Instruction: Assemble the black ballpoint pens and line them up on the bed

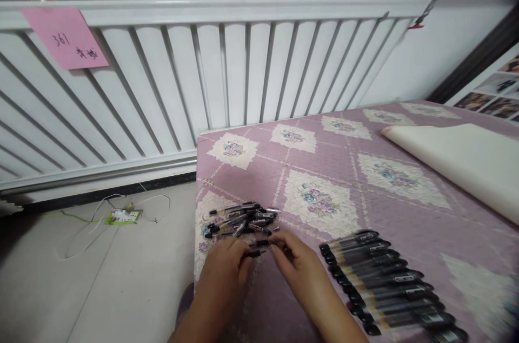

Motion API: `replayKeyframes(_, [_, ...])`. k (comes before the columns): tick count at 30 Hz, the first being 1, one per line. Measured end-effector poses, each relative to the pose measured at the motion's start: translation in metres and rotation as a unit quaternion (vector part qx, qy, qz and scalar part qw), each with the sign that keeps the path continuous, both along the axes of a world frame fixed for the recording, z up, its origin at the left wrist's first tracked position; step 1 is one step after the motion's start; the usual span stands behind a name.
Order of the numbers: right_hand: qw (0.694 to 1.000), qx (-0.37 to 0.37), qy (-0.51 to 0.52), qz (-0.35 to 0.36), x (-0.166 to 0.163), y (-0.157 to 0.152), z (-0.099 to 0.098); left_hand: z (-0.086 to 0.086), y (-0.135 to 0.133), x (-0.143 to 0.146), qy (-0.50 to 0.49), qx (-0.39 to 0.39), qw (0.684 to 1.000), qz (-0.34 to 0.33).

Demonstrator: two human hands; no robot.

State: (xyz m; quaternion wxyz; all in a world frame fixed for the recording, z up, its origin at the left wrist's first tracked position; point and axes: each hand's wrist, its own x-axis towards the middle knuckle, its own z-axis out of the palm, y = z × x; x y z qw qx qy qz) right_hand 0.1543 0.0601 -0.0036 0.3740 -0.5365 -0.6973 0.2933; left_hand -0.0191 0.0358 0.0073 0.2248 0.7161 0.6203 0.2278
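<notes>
My left hand [223, 272] and my right hand [298, 267] meet over the pink patterned tablecloth [324, 170]. Between their pinched fingertips they hold a black pen [259, 247], each hand on one end. Just beyond the fingers lies a loose pile of black pens [241, 219] near the table's left edge. To the right of my right hand a neat row of several black pens [385, 278] lies side by side, running toward the near right corner.
A cream roll of paper [462, 162] lies at the table's far right. A white radiator [182, 83] with a pink note [65, 37] stands behind. On the grey floor to the left lie a white cable and a small green-white item [121, 217].
</notes>
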Motion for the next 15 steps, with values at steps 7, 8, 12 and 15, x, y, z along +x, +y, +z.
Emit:
replayKeyframes(7, [0.972, -0.127, 0.197, -0.009, 0.0019, 0.0016, 0.0040, 0.0033, 0.0001, -0.0056, -0.089, -0.046, 0.995, 0.028])
replayKeyframes(8, [0.970, -0.135, 0.204, -0.005, 0.0021, 0.0015, 0.0040, 0.0029, 0.0000, -0.0056, -0.087, -0.047, 0.995, 0.026])
replayKeyframes(12, [0.969, -0.144, 0.203, 0.004, 0.0017, 0.0003, 0.0045, -0.0001, 0.0007, -0.0059, -0.085, -0.044, 0.995, 0.015])
replayKeyframes(15, [0.970, -0.158, 0.183, 0.017, 0.0001, -0.0008, 0.0050, -0.0014, 0.0018, -0.0070, -0.082, -0.039, 0.996, 0.010])
